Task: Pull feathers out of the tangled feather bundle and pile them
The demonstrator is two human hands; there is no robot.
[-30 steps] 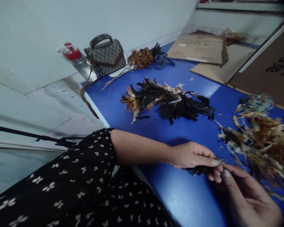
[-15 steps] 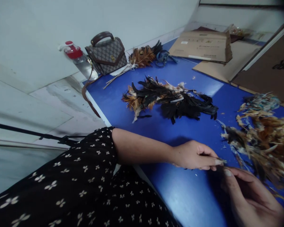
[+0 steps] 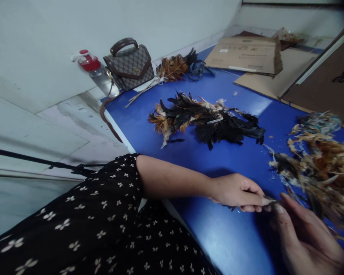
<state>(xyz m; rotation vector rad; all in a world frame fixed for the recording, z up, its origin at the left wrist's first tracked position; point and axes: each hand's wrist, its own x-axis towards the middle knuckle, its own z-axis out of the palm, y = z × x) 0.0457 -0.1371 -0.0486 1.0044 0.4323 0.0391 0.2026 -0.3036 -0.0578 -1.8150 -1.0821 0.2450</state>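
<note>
Pinching a small dark feather tuft (image 3: 237,207), the left hand (image 3: 235,191) meets the right hand (image 3: 304,236), fingers loosely curled. A slack pinch could drop it onto the blue table (image 3: 218,236).

Small dark feathers (image 3: 232,207), pinched flat and mostly hidden, low over the blue table (image 3: 218,160), just beside the brown loose feather heap (image 3: 318,168).

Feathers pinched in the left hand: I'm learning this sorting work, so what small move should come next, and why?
Probably bring the right hand in to pinch the dark feathers at the left hand: its fingertips sit right beside that pinch, with the loose brown pile just beyond.
</note>
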